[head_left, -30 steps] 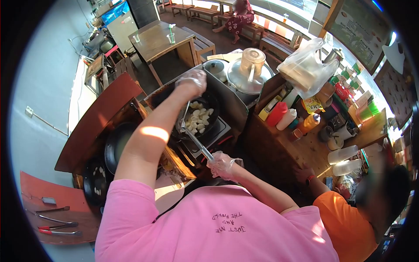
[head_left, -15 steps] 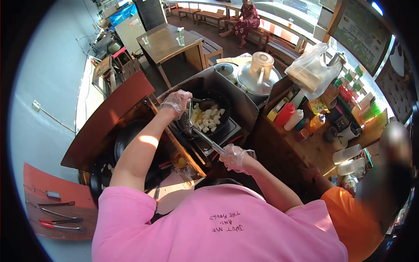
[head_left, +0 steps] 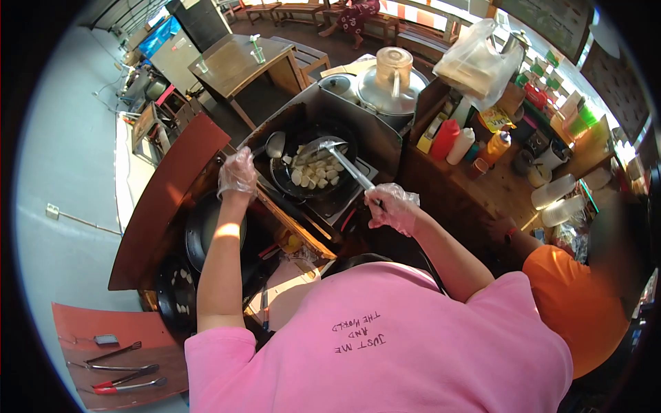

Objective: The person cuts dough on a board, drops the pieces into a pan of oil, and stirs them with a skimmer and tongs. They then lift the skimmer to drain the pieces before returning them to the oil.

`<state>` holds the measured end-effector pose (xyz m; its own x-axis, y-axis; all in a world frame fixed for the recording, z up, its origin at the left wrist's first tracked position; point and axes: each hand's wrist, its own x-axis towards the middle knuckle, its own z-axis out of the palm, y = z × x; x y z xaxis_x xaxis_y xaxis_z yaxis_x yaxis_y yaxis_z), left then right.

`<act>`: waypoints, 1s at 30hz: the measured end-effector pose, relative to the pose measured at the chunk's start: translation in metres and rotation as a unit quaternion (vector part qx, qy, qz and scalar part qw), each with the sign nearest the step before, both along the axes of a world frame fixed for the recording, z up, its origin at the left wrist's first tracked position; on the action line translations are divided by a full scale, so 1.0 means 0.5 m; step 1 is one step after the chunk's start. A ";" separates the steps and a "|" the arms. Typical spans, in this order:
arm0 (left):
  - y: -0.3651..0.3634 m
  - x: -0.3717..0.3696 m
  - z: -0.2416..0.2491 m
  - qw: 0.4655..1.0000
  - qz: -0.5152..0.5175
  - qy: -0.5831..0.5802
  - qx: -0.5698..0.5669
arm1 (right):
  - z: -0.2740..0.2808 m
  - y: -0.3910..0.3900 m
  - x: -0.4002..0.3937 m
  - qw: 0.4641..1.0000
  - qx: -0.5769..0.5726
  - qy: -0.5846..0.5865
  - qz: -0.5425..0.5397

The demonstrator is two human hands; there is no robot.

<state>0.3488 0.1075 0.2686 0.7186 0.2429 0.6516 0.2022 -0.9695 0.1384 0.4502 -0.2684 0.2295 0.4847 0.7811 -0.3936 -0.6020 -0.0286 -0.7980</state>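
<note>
In a clear plastic glove, my right hand (head_left: 392,208) is closed round the handle of a metal spatula (head_left: 358,175). The spatula's broad head lies over pale, rounded food pieces (head_left: 317,173) in a black wok (head_left: 279,180) on the stove. My left hand (head_left: 237,171), gloved the same way, is closed at the wooden edge left of the wok. A ladle (head_left: 275,144) rests at the wok's left side, its bowl over the rim; its handle runs toward my left hand.
Behind the wok stand a metal guard (head_left: 375,138) and a large lidded pot (head_left: 391,89). Sauce bottles (head_left: 445,140) stand on the right counter, beside a person in an orange shirt (head_left: 578,303). More pans (head_left: 196,237) sit at the left.
My left hand has moved left and down, with the ladle now at the wok's left side. My right hand has moved up and right, and the spatula's head now lies farther back over the food.
</note>
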 end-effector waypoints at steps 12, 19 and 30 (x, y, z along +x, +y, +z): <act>-0.006 -0.007 -0.025 0.987 0.066 0.081 -0.119 | -0.074 0.083 0.005 0.967 0.026 0.153 -0.203; 0.013 -0.050 0.021 0.864 0.114 0.182 -0.455 | -0.119 0.055 0.008 0.990 -0.075 0.063 -0.098; -0.031 -0.044 -0.180 0.633 0.072 -0.004 -0.771 | -0.130 0.011 0.038 0.994 -0.105 0.037 0.001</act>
<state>0.3267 0.0923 0.1787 0.6153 0.6573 -0.4351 0.2655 0.3470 0.8995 0.4694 -0.2629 0.1647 0.4464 0.6796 -0.5822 -0.6587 -0.1909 -0.7278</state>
